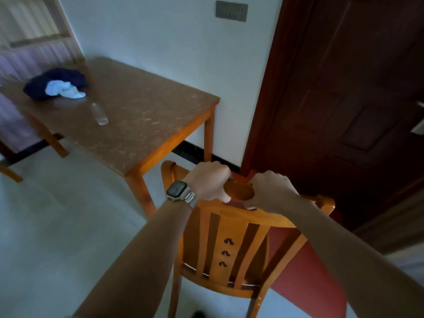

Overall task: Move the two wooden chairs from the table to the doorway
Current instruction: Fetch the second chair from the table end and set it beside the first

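A wooden chair [226,239] with a slatted back stands right below me, its back facing me. Both hands grip the top rail: my left hand [210,181], with a watch on the wrist, and my right hand [270,191] close beside it. The chair sits between the near corner of the wooden table [146,115] and the dark brown door [344,99] on the right. Only part of another wooden piece [10,172] shows at the left edge; I cannot tell whether it is the second chair.
On the table lie a dark cloth [57,81] with a white cloth [65,89] on it, and a clear glass [99,114] stands nearer. A red mat [307,278] covers the floor by the door. Pale tiled floor [57,226] spreads to the left.
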A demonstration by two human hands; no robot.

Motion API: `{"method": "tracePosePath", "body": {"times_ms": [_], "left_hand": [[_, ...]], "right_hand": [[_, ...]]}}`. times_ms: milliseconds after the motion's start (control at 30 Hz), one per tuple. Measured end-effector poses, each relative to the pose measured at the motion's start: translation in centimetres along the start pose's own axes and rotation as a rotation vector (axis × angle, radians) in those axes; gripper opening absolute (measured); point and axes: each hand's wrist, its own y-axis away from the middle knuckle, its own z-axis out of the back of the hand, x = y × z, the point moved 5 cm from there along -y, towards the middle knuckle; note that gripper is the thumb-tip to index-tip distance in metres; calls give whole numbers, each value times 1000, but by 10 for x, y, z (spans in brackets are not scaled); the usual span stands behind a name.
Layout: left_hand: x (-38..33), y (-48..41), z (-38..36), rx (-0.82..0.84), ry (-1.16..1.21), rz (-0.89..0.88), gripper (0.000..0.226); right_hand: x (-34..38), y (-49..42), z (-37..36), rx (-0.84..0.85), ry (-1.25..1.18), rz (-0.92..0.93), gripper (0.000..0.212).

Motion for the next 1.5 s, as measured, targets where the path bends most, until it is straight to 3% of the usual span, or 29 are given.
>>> {"method": "tracePosePath", "body": {"times_ms": [200, 567, 700, 1200, 1500], "left_hand": [[20, 52, 3, 58, -58, -58, 44], [46, 182, 11, 83, -138, -50, 44], [69, 227, 20, 111, -141, -43, 32], [248, 367, 63, 128, -93, -205, 29], [319, 401, 92, 153, -186, -290, 22]], "right_hand": [[57, 31, -9, 9, -32, -94, 25], [177, 95, -28, -40, -58, -107, 30], [228, 107, -32, -29, -48, -131, 28], [462, 73, -38, -32, -38, -241, 36], [546, 48, -44, -24, -139, -330, 35]]}}
